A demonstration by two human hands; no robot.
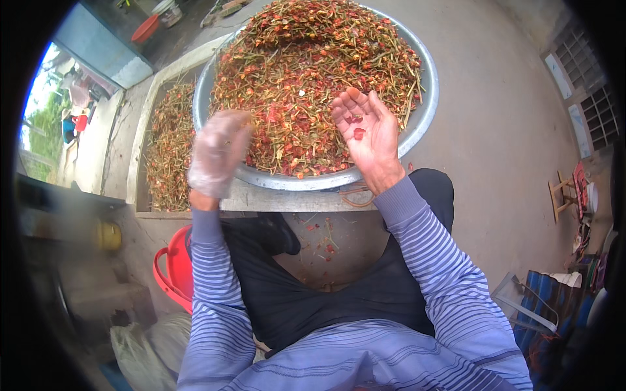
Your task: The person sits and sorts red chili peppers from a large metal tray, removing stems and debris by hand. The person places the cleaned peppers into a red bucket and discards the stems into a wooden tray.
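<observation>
A wide metal basin [429, 105] before me is heaped with stems and broken red pieces [293, 97] that look like chili pepper. Over its right side I hold my right hand [366, 122] palm up, fingers slightly curled. A few red flakes [359, 133] lie on that palm. My left hand [217, 151], in a thin clear plastic glove, is raised at the basin's left rim. Motion blurs its fingers, so what they hold, if anything, cannot be told.
Left of the basin, a pale-edged frame [138, 146] holds more stems [171, 146]. A red bucket [178, 273] stands by my left leg. Red scraps [328, 248] litter the floor between my feet. A small wooden stool [562, 195] is at the right.
</observation>
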